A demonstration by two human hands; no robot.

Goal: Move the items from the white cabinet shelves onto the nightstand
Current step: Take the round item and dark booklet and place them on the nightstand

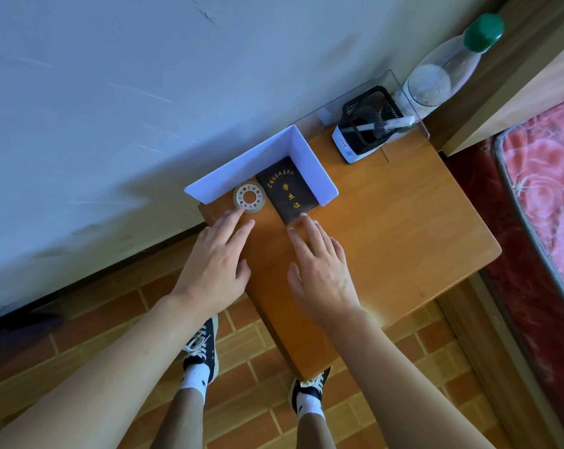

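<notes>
While both hands hover low over the wooden nightstand (pixel 403 222), neither holds anything. The left hand (pixel 214 257) lies flat with its fingers straight, and the tip of its forefinger touches the near edge of one roll of clear tape (pixel 250 197). The right hand (pixel 319 270) is spread the same way, its grip slack, and one fingertip rests on the near corner of one dark booklet (pixel 287 189) with gold lettering on its cover.

Tape and booklet lie side by side on the nightstand, the tape to the left and just beside the booklet. Both sit inside the corner of one white L-shaped bookend (pixel 274 157), which stands upright against the wall (pixel 144 92) at the far edge.

Farther right, at the far corner of the nightstand, stands one black mesh pen holder (pixel 369 119) on a white base, with one white pen (pixel 387 124) lying across its top. Just beside it stands one clear plastic bottle (pixel 442 76) with a green cap (pixel 483 32). A clear plastic sheet stands bent around the holder.

Below, two feet in dark sneakers (pixel 201 346) and white socks stand on a brick-patterned floor (pixel 96 319). One bed with a red patterned mattress (pixel 546 189) lies to the right of the nightstand.
</notes>
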